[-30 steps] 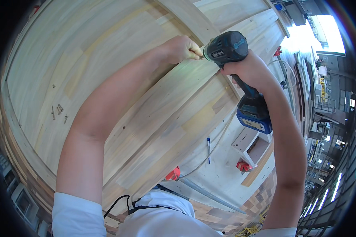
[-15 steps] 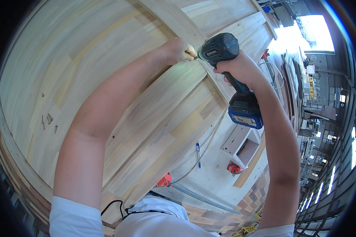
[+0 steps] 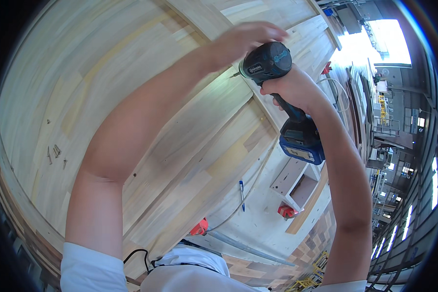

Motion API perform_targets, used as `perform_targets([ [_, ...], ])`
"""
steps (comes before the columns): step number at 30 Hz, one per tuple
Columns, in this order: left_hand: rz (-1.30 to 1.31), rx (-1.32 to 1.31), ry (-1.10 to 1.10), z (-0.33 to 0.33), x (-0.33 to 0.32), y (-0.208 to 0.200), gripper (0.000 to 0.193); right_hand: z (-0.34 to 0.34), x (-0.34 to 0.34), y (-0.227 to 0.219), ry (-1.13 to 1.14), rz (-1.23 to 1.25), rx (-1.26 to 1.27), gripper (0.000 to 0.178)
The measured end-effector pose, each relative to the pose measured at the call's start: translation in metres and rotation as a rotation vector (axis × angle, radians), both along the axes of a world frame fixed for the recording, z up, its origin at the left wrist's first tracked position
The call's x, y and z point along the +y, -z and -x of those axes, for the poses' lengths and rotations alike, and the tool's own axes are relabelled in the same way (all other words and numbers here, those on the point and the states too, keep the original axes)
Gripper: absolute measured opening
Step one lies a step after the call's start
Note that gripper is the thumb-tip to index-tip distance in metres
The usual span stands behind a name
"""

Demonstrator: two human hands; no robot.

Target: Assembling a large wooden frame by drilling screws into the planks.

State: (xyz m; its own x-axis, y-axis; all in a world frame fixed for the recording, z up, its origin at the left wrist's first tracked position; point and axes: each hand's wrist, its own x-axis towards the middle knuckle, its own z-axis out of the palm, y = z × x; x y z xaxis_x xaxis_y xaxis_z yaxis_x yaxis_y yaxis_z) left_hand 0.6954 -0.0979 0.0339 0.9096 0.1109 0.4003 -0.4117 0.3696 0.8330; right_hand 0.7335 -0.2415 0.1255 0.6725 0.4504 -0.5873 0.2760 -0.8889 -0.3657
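Note:
My right hand is wrapped round the grip of a dark teal-and-black cordless impact driver with a blue battery at its base. The driver lies sideways, its bit pointing left at a wooden rail, and its lamp lights the wood there. Whether a screw sits on the bit is too small to tell. Just above the driver's head is my left hand, slightly blurred, its fingers stretched to the right and nothing visible in them. I cannot tell whether it touches the driver. Beneath both hands spreads a large wooden panel with raised rails.
Several loose screws lie on the panel at left. Right of the panel's near part are a blue pen, a cable, a small white open box, and red objects. Stacked boards and a workshop hall stretch off to the right.
My left hand has left the bit's tip, moved up and right, and gone from pinched to stretched fingers. The driver has shifted slightly left, and its bit now shows.

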Motion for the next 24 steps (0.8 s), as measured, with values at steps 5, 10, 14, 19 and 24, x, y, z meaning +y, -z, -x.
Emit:
perform_targets([
  [5, -0.317, 0.168, -0.186, -0.007, -0.028, -0.017, 0.022, -0.004, -0.002, 0.003, 0.061, -0.048, 0.027, 0.018],
  [10, -0.229, 0.179, -0.205, -0.007, -0.027, -0.005, 0.018, -0.012, -0.001, 0.012, 0.000, -0.023, 0.042, 0.017],
  [14, -0.189, 0.142, -0.213, -0.006, -0.032, 0.004, 0.018, -0.018, -0.005, 0.025, -0.057, -0.036, 0.022, 0.018],
  [19, -0.093, 0.222, -0.184, -0.003, -0.031, 0.008, 0.020, -0.024, -0.003, 0.034, -0.101, -0.031, 0.025, 0.019],
  [24, -0.032, 0.242, -0.154, -0.002, -0.028, 0.009, 0.019, -0.021, 0.000, 0.031, -0.104, -0.020, 0.037, 0.019],
])
